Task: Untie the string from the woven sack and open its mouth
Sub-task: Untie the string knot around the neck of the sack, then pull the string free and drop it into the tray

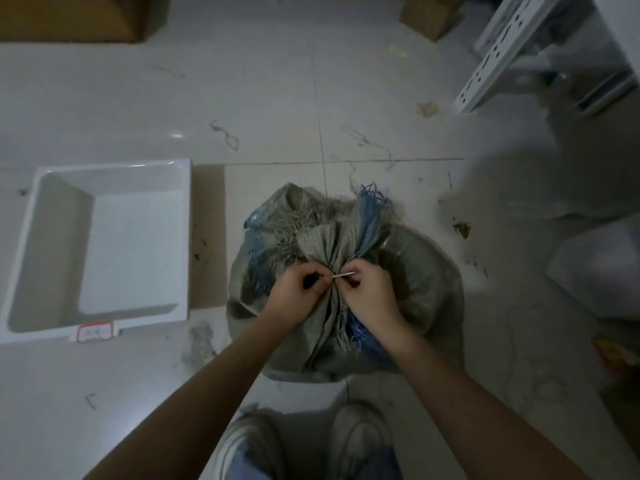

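two pale sneakers [304, 441] stand on the tiled floor [277, 81] at the bottom edge, toes pointing at the sack, with both bare forearms reaching out above them.

far left, a white plastic tray [97, 244] sits on the floor with a red-bordered label [95, 331] on its near rim; a flat piece of cardboard [207, 233] lies just beside its right side, partly under it. a brown cardboard box [79, 15] fills the upper left corner.

just left of centre, the left hand [294, 292] rests on the grey woven sack [346, 289], thumb and forefinger pressed together in a pinch at the gathered neck, the other fingers curled. the sack stands on the floor between tray and shelving, its mouth still bunched tight, frayed grey and blue strands fanning out above the gather. between the two hands a short stretch of pale pink string [344, 274] shows, pulled taut at the neck. the right hand [369, 291] pinches the string's right end between thumb and forefinger, remaining fingers folded against the sack.

loose threads and scraps litter the tiles. at upper right stands a white perforated metal shelving post [498, 53], with a smaller cardboard box [429, 12] nearby.
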### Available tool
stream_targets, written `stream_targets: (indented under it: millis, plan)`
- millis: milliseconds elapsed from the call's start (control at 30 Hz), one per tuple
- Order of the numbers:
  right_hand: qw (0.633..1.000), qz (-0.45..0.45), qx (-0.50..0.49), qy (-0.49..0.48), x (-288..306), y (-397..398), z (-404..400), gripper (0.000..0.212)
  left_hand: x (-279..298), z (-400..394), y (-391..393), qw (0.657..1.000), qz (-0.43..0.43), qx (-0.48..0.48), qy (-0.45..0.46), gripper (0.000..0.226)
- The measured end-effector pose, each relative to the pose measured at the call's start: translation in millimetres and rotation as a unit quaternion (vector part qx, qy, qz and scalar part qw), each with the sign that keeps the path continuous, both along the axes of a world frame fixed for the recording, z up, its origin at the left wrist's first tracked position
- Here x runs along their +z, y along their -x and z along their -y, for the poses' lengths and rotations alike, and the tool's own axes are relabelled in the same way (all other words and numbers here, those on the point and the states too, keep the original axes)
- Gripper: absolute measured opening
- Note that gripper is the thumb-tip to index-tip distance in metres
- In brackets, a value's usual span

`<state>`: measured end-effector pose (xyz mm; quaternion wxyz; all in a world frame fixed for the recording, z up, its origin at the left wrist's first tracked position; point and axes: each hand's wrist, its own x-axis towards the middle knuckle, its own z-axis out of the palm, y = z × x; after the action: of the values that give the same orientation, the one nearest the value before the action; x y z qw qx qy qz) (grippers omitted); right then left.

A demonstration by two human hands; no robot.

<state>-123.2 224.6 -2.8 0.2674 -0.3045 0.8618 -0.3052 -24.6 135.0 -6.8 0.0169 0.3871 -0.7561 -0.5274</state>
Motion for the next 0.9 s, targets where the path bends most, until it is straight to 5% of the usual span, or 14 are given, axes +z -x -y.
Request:
stream_targets:
  millis: [200,367,467,567,733,900]
  plan:
    - [0.993,-0.122,-0.005,0.003,26.5,-1.2,-8.4,0.018,24.6,6.5,-11.7,0.994,-0.043,0.087,0.047,0.013]
    - [0.988,-0.110,0.009,0.110,69.8,-7.7,-3.9,0.016,74.3,11.0,-18.2,0.981,-0.138,0.098,0.095,0.010]
    - [0.989,-0.019,0.011,0.147,102.6,-15.9,5.6,0.007,102.0,14.6,-19.1,0.966,-0.189,0.143,0.103,0.015]
    - [0.977,0.167,-0.018,0.134,138.3,-22.4,16.3,0.013,123.2,17.5,-18.2,0.941,-0.231,0.226,0.097,0.010]
    - [0.862,0.488,-0.079,0.117,171.3,-29.1,30.1,0.031,153.8,26.0,-18.6,0.919,-0.273,0.252,0.134,0.008]
    - [0.772,0.612,-0.133,0.109,178.0,-35.4,45.0,0.048,167.6,40.2,-17.3,0.891,-0.309,0.332,0.000,0.014]
